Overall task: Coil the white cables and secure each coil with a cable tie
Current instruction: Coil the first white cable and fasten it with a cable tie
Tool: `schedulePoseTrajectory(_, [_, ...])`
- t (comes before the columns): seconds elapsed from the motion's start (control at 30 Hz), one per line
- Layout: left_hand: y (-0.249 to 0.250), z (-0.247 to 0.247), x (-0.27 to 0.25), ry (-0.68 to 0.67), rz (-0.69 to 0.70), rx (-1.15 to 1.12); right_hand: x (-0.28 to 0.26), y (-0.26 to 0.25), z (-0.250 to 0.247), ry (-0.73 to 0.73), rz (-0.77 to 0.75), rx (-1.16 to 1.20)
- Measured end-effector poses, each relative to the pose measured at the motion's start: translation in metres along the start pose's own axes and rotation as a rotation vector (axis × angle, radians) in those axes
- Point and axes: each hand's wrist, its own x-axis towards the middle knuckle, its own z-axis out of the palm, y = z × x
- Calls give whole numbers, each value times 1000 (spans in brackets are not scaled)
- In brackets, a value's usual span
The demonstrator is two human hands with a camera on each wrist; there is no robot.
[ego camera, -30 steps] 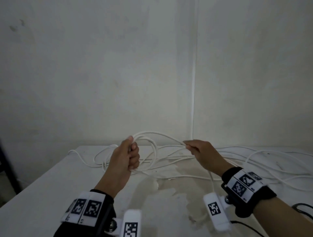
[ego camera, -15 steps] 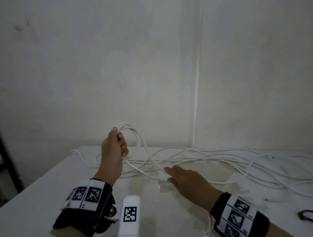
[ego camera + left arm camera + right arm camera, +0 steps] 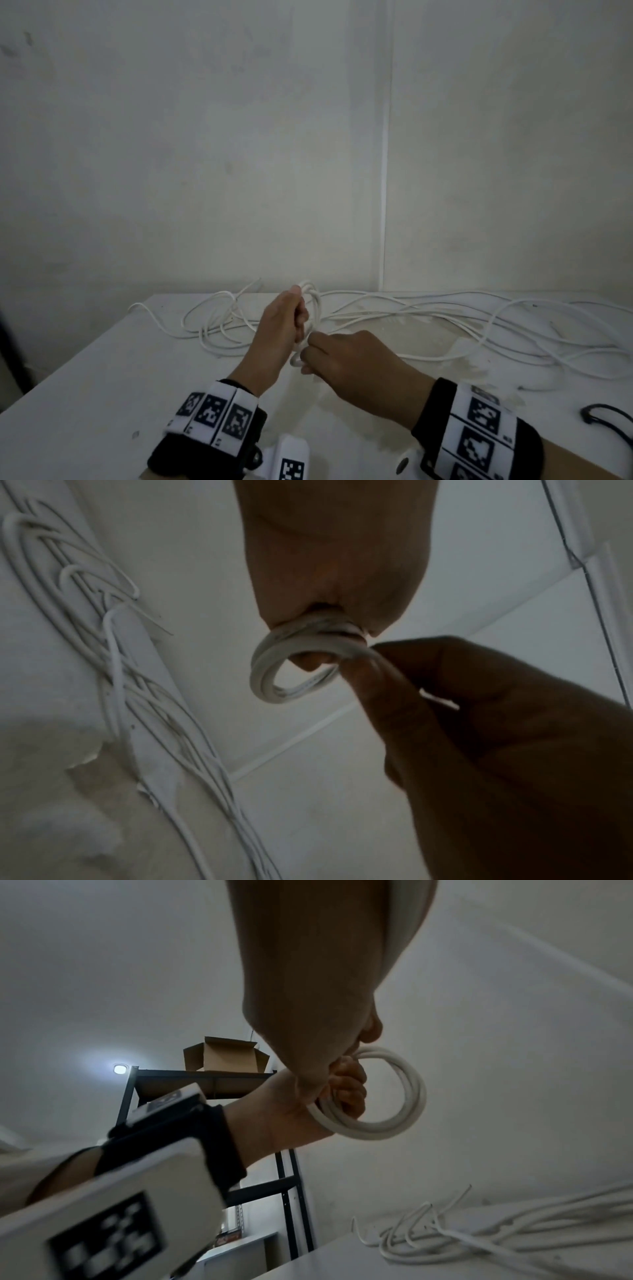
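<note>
My left hand is raised over the table and grips a small coil of white cable in its curled fingers. In the left wrist view the coil sticks out below that hand. My right hand is just below and right of it. Its fingertips pinch the cable strand where it joins the coil. The right wrist view shows the round coil held by the left hand. The rest of the white cable lies in loose tangled loops on the table.
The white table stands against a pale wall corner, with its left edge close by. A black cable lies at the right near edge. A dark metal rack with an open cardboard box on top stands to the left.
My right hand went from pinching the strand to lying flat on the table, then rose to pinch the cable at the coil. The coil in my left hand has tightened.
</note>
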Motion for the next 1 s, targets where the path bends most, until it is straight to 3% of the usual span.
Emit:
schedulePoseTrajectory(0.1, [-2,5,-10,-153,52,25,4,9,-5,39,-26,36])
schedulePoseTrajectory(0.3, [-1,7,-21,-277,30,198,4,31,-15,90,-11,11])
schedulePoseTrajectory(0.43, [0,5,-21,-342,-147,121,0,50,-17,-7,-32,26])
schedulePoseTrajectory(0.53, [0,2,-23,-391,-212,101,-4,64,-17,-46,53,37])
schedulePoseTrajectory(0.77, [6,5,-34,-444,-155,67,-8,65,-8,-66,202,141])
schedulePoseTrajectory(0.9, [12,4,-34,-424,-158,18,-10,57,-10,18,409,532])
schedulePoseTrajectory(1.0, [16,3,-34,-407,-134,-64,-12,52,-10,-6,566,800])
